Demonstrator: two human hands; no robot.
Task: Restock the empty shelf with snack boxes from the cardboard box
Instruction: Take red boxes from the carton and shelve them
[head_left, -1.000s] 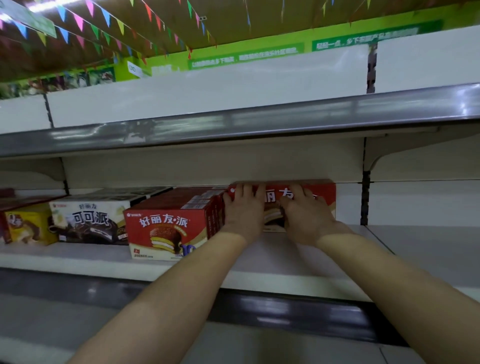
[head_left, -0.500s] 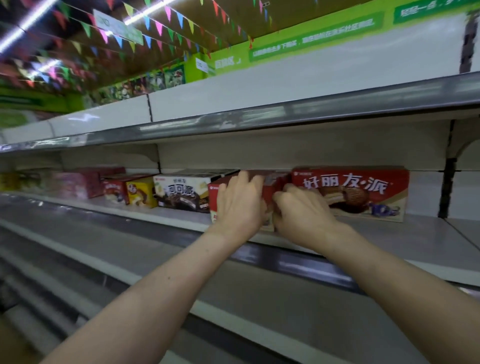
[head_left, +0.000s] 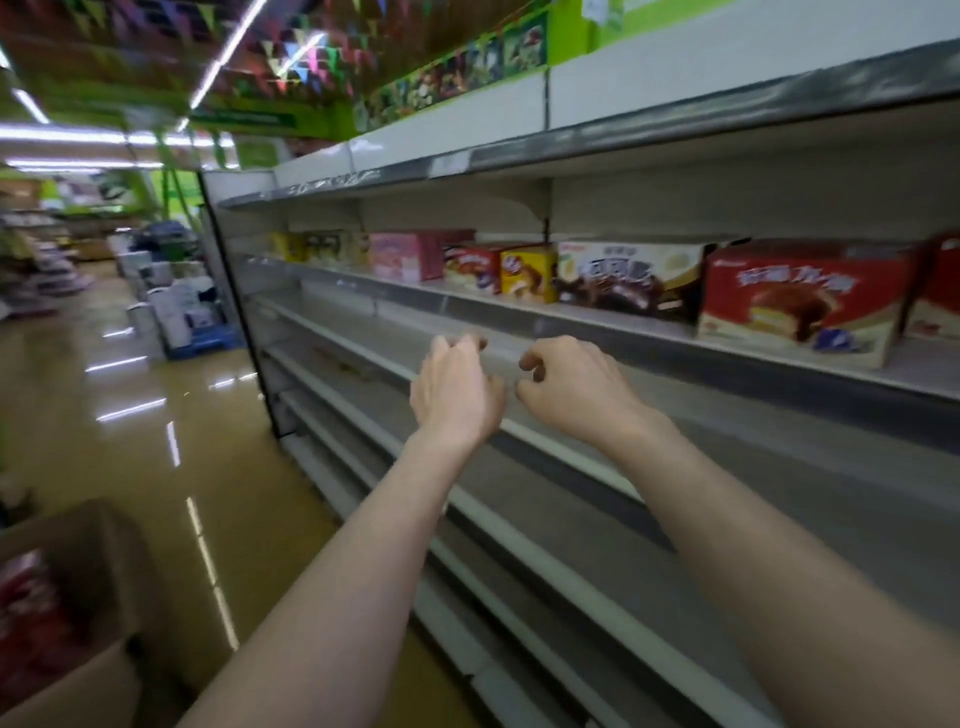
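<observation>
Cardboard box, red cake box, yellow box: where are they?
cardboard box (head_left: 78, 691): head view, on its front wall.
red cake box (head_left: 800, 301): head view, on its front face.
yellow box (head_left: 527, 274): head view, on its front face.

About eight snack boxes (head_left: 800, 301) on one shelf (head_left: 927, 370), one cardboard box (head_left: 106, 670), a left hand (head_left: 454, 397) and right hand (head_left: 576, 389).

Cardboard box (head_left: 88, 680) cut off by left edge; its red contents (head_left: 36, 618) blurred, possibly snack boxes. Rightmost red box (head_left: 939, 291) cut by right edge
</observation>
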